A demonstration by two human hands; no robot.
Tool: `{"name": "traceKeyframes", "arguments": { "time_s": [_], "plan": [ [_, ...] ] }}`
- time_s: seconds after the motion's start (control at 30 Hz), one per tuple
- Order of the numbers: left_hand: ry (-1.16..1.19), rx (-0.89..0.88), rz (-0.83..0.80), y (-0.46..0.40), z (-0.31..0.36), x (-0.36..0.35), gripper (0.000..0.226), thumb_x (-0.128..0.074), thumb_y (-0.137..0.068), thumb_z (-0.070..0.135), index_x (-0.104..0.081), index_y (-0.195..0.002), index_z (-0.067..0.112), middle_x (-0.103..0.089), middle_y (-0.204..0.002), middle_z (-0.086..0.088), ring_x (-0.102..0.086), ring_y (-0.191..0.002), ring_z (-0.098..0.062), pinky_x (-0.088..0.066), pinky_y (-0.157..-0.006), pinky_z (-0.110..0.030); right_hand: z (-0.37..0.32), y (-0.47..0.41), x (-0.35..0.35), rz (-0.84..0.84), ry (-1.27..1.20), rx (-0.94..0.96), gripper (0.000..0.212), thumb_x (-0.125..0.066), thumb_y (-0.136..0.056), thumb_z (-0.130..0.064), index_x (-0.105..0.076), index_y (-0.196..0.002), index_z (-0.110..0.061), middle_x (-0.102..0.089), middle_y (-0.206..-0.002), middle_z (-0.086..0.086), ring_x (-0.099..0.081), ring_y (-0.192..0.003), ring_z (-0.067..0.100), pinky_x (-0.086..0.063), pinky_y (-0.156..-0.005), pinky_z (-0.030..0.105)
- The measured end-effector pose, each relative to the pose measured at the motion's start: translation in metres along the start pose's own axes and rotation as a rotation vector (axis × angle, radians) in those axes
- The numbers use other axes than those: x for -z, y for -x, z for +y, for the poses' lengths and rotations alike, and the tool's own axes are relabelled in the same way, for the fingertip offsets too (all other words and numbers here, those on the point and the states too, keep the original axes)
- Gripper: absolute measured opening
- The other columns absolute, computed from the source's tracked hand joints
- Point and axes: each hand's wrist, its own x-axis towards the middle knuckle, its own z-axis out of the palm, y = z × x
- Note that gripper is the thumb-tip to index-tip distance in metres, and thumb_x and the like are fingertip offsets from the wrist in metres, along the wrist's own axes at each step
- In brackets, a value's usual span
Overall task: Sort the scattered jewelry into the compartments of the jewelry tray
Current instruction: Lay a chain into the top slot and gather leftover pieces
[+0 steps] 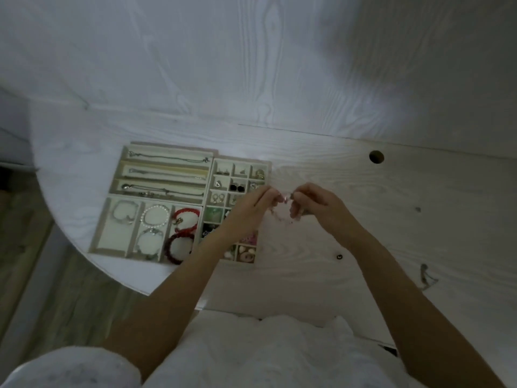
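Your left hand (251,208) and right hand (313,204) raised above worktop (363,191), just right of jewelry tray (156,205). Fingers of both hands curled, each pinching one end of pale beaded bracelet (281,219). Bracelet hangs in loop between and below fingertips, blurred. Left hand overlaps tray's small right-hand compartments. Two small jewelry pieces (425,275) lie on worktop, well right of hands.

Head view, steeply downward, close
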Motion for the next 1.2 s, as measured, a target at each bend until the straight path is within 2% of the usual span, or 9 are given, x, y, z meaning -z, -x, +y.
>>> {"name": "traceKeyframes", "arguments": {
  "time_s": [0.1, 0.3, 0.43, 0.6, 0.73, 0.83, 0.93, 1.1, 1.2],
  "plan": [
    [0.239, 0.074, 0.069, 0.023, -0.001, 0.022, 0.028, -0.037, -0.103, 0.019, -0.062, -0.089, 0.019, -0.062, -0.082, 0.004, -0.061, -0.075, 0.0, -0.048, -0.074, -0.02, -0.013, 0.008, -0.03, -0.023, -0.112, -0.05, 0.014, -0.06, -0.089, -0.004, -0.06, -0.101, -0.01, -0.061, -0.081, 0.006, -0.064, -0.068, 0.015, -0.055, -0.07, 0.026],
    [0.456, 0.115, 0.295, 0.083, -0.052, 0.094, 0.017, -0.055, -0.093, 0.001, -0.059, -0.102, 0.015, -0.066, -0.08, 0.003, -0.065, -0.072, -0.006, -0.053, -0.067, -0.021, -0.017, -0.018, -0.132, -0.015, 0.062, -0.101, 0.02, -0.069, -0.082, -0.002, -0.063, -0.098, -0.012, -0.062, -0.096, 0.007, -0.066, -0.075, 0.02, -0.058, -0.069, 0.031],
    [0.342, 0.134, 0.395, 0.118, -0.094, 0.156, 0.03, -0.058, -0.089, -0.004, -0.062, -0.098, 0.025, -0.068, -0.091, 0.0, -0.066, -0.083, -0.012, -0.054, -0.069, -0.024, -0.022, -0.043, -0.204, -0.112, 0.223, -0.032, 0.02, -0.07, -0.083, -0.005, -0.067, -0.102, -0.006, -0.063, -0.094, 0.003, -0.062, -0.078, 0.012, -0.055, -0.07, 0.019],
    [0.128, 0.205, 0.559, 0.153, -0.142, 0.216, 0.042, -0.062, -0.085, 0.002, -0.062, -0.095, 0.043, -0.069, -0.088, 0.009, -0.067, -0.074, -0.009, -0.055, -0.069, -0.031, -0.036, -0.068, -0.3, -0.227, 0.08, -0.121, 0.017, -0.066, -0.082, 0.004, -0.062, -0.098, 0.0, -0.059, -0.083, -0.002, -0.061, -0.071, 0.017, -0.058, -0.065, 0.029],
    [-0.362, 0.245, 0.574, 0.169, -0.167, 0.235, 0.023, -0.064, -0.089, 0.022, -0.066, -0.103, 0.04, -0.07, -0.099, 0.007, -0.067, -0.088, -0.015, -0.05, -0.073, -0.03, -0.02, -0.084, -0.34, -0.291, 0.179, -0.161, 0.012, -0.067, -0.086, -0.009, -0.061, -0.096, -0.009, -0.061, -0.082, -0.002, -0.061, -0.074, 0.019, -0.055, -0.066, 0.03],
    [-0.631, 0.232, 0.591, 0.182, -0.183, 0.243, 0.021, -0.064, -0.09, 0.022, -0.071, -0.109, 0.028, -0.065, -0.114, -0.001, -0.057, -0.104, -0.026, -0.048, -0.081, -0.036, -0.011, -0.086, -0.338, -0.285, 0.535, -0.023, 0.02, -0.061, -0.09, -0.02, -0.065, -0.105, -0.009, -0.065, -0.097, 0.002, -0.059, -0.086, 0.014, -0.048, -0.078, 0.026],
    [-0.778, 0.108, 0.589, 0.189, -0.199, 0.254, 0.023, -0.055, -0.09, 0.022, -0.073, -0.104, 0.021, -0.063, -0.109, -0.006, -0.054, -0.097, -0.032, -0.045, -0.084, -0.038, -0.01, -0.08, -0.333, -0.281, 0.828, 0.306, 0.021, -0.055, -0.088, -0.01, -0.065, -0.106, -0.008, -0.062, -0.108, 0.007, -0.057, -0.093, 0.021, -0.045, -0.081, 0.031],
    [-1.005, -0.134, 0.424, 0.18, -0.202, 0.259, 0.031, -0.043, -0.086, 0.028, -0.071, -0.1, 0.023, -0.067, -0.108, 0.008, -0.048, -0.104, -0.019, -0.031, -0.081, -0.035, 0.002, -0.077, -0.343, -0.436, 1.259, 0.73, 0.035, -0.042, -0.077, -0.013, -0.072, -0.094, -0.013, -0.065, -0.102, 0.002, -0.055, -0.102, 0.027, -0.038, -0.083, 0.038],
    [-1.089, -0.162, 0.362, 0.175, -0.208, 0.256, 0.033, -0.041, -0.088, 0.03, -0.073, -0.095, 0.026, -0.068, -0.107, 0.014, -0.048, -0.112, -0.016, -0.022, -0.101, -0.045, 0.01, -0.074, -0.343, -0.4, 1.369, 0.745, 0.042, -0.032, -0.08, -0.022, -0.073, -0.087, -0.02, -0.067, -0.102, -0.003, -0.054, -0.104, 0.024, -0.029, -0.081, 0.034]
  ]
}}
